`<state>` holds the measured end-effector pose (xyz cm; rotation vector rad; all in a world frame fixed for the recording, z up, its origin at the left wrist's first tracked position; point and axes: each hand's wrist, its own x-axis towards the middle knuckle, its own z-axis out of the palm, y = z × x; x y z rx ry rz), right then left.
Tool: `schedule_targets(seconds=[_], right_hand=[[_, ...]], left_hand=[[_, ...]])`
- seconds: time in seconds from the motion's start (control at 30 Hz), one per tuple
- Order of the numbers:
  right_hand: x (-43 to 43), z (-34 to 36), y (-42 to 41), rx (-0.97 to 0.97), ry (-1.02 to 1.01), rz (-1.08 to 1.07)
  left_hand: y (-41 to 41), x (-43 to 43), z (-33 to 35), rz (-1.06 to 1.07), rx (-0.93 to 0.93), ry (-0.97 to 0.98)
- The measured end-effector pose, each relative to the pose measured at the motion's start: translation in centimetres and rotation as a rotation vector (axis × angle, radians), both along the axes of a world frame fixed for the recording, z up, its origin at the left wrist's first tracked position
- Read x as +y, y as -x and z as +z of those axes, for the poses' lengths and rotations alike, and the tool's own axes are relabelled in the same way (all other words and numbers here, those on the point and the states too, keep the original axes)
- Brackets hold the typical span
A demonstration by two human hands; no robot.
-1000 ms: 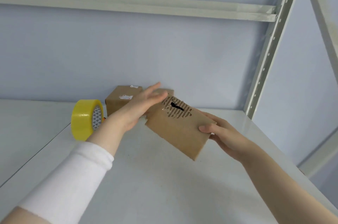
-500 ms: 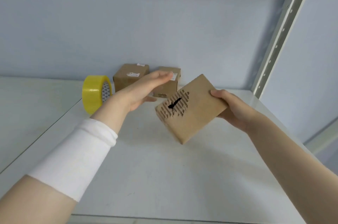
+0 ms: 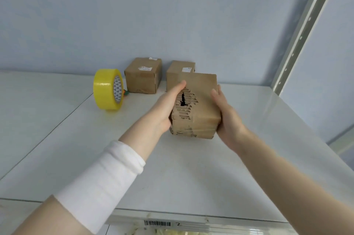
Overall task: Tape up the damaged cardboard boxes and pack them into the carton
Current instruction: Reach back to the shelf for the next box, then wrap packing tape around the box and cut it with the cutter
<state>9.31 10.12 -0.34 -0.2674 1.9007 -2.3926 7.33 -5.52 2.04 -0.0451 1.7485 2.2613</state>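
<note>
- Pressing in from either side, two hands hold the torn box [image 3: 203, 104] between them, low over the middle of the white shelf [image 3: 191, 167].
- The left hand [image 3: 164, 108] lies straight-fingered along the box's ripped, holed face. The right hand [image 3: 228, 117] lies flat, fingers extended, against its right side.
- There are three brown boxes in all: the torn one and two by the far wall, the left back box [image 3: 142, 75] and the right back box [image 3: 180, 67].
- One yellow tape roll [image 3: 104, 89] stands on edge, far left.
</note>
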Motion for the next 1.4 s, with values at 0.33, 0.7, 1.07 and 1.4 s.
schedule_targets(seconds=[0.33, 0.7, 1.07, 1.4], right_hand=[[-2.3, -1.6, 0.4, -0.306, 0.133, -0.086], [-1.4, 1.7, 1.6, -0.085, -0.201, -0.374], [-17.6, 7.5, 6.3, 0.162, -0.491, -0.275], [-22.4, 5.4, 8.4, 0.131, -0.745, -0.044]], left_hand=[[-0.9, -0.1, -3.1, 0.183, -0.043, -0.007], [2.8, -7.7, 1.7, 0.475, 0.695, 0.620], [7.9, -20.1, 1.5, 0.395, 0.654, 1.159], [-0.1, -21.9, -1.8, 0.385, 0.299, 0.354]])
